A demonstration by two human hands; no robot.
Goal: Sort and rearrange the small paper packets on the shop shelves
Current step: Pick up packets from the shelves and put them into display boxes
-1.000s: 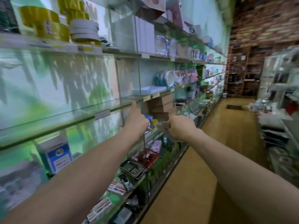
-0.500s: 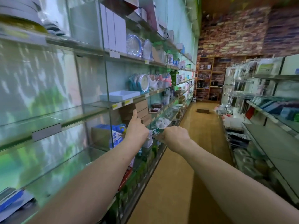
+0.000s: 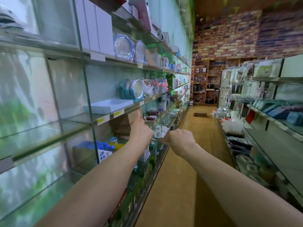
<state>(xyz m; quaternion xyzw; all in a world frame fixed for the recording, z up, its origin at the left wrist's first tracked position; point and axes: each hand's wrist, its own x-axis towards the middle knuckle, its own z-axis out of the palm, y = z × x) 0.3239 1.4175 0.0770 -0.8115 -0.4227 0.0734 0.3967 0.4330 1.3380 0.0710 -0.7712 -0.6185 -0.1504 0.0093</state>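
Both bare arms reached forward along the aisle, close to the glass shelves (image 3: 78, 126) on the left. The right hand (image 3: 180, 139) had its fingers (image 3: 169, 140) curled round one end of a small flat paper packet (image 3: 161, 140), which stuck out leftwards toward the other hand at the height of the lower shelves, in the air and not resting on any shelf. The left hand (image 3: 141, 130) was balled up with its thumb standing straight up in front of a stack of brown cardboard boxes (image 3: 126, 120). The packet's free end reached that hand's knuckles, though I could not tell whether the left fingers pinched it or only sat beside it (the motion blur did not help).

Above the boxes, a shallow white tray (image 3: 111, 104) lay on a shelf edged with yellow price labels (image 3: 103, 119). Further along the same shelf stood round wrapped items with blue rims (image 3: 134, 90). A blue and white carton (image 3: 102, 149) sat on the shelf below, left of the left forearm. The wooden floor (image 3: 188, 161) ran to a brick wall (image 3: 229, 38) at the far end, and more stocked shelving (image 3: 270, 122) lined the right side.
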